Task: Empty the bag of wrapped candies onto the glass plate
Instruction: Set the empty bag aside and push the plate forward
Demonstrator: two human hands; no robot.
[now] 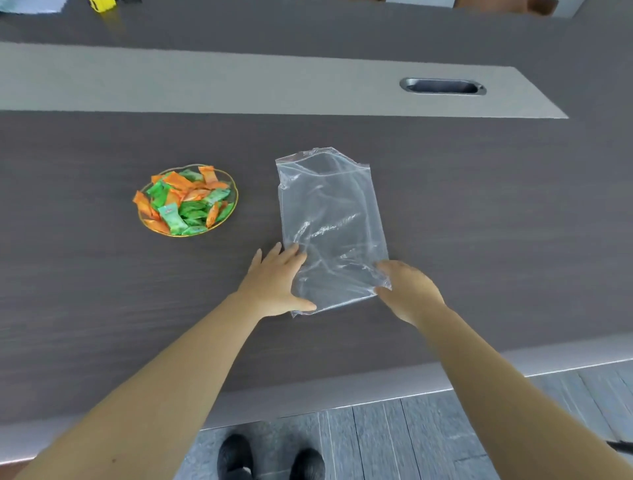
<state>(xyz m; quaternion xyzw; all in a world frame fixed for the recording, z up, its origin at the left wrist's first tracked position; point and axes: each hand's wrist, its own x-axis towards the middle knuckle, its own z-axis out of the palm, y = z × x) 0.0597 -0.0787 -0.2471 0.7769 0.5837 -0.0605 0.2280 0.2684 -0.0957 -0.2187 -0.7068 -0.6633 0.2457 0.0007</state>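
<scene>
A clear plastic bag [330, 212] lies flat and empty on the dark table, its mouth pointing away from me. My left hand [275, 282] rests flat on the bag's near left corner, fingers spread. My right hand [406, 291] touches the near right corner, with its fingers curled at the bag's edge. To the left stands a gold-rimmed glass plate [233, 192] heaped with orange and green wrapped candies [183, 200]. The plate is apart from both hands.
The dark wood-grain table [102, 291] has a lighter grey strip [205, 85] across its far part with an oval metal cable slot [443, 86]. A yellow object [101, 4] sits at the far edge. The table's near edge and my shoes [270, 459] show below.
</scene>
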